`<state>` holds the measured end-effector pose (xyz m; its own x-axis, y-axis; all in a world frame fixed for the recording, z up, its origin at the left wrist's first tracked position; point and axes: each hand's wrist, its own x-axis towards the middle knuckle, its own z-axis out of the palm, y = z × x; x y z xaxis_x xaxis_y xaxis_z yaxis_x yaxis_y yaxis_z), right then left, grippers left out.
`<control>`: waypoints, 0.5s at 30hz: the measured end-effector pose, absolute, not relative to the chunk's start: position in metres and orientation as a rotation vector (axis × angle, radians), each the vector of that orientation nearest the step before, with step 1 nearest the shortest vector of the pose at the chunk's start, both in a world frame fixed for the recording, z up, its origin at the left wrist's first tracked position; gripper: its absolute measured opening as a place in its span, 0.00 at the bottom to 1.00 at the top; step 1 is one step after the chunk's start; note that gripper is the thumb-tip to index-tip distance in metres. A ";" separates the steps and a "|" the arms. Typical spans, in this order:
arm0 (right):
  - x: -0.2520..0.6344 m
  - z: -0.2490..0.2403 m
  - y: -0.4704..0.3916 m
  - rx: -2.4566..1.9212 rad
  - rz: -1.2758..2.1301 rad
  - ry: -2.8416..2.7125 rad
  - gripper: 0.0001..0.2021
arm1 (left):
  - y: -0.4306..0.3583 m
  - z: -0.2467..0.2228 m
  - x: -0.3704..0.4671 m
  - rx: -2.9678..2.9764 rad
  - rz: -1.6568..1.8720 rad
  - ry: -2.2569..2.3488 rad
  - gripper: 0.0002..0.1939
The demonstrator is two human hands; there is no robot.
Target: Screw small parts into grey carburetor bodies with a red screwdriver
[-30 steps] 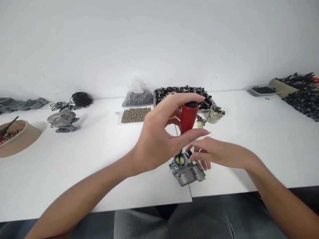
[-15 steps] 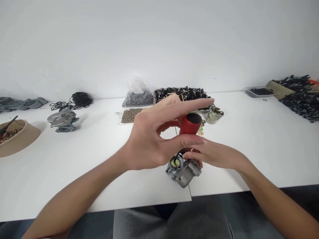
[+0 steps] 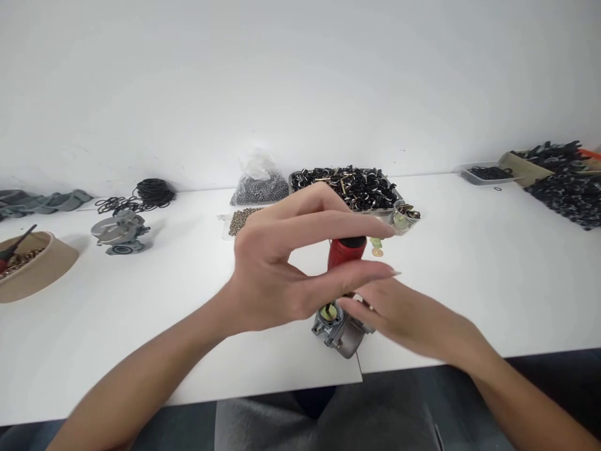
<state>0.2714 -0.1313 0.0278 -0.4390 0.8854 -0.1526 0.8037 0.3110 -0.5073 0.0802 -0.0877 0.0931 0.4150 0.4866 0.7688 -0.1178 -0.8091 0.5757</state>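
A red-handled screwdriver (image 3: 345,252) with a black end stands almost upright, its dark shaft reaching down to a yellowish disc (image 3: 328,312) in the opening of a metal carburetor (image 3: 347,337). My left hand (image 3: 295,263) is around the red handle, with thumb and index finger stretched past it; its other fingers are partly hidden behind the handle. My right hand (image 3: 399,310) wraps over the right side of the carburetor, near the shaft, its fingertips partly covered.
A second carburetor (image 3: 122,232) and a beige bowl (image 3: 42,269) stand at left. Behind are a bag of small parts (image 3: 260,185), a tray of black parts (image 3: 347,188) and a cup of discs (image 3: 404,216). Black parts (image 3: 570,194) pile up at right.
The screwdriver's handle has shifted left and become more upright. My left hand has moved slightly left and down, and my right hand covers more of the carburetor.
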 end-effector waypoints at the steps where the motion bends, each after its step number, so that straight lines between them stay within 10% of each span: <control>1: 0.264 0.024 -0.139 -1.603 0.711 -2.404 0.22 | -0.089 0.093 0.081 2.066 1.413 0.349 0.05; 7: 0.223 -0.015 -0.163 -1.622 0.111 -2.245 0.24 | -0.098 0.090 0.086 1.717 1.219 0.549 0.05; 15: 0.220 -0.027 -0.161 -1.514 0.162 -2.128 0.16 | -0.110 0.084 0.110 1.555 1.233 0.444 0.08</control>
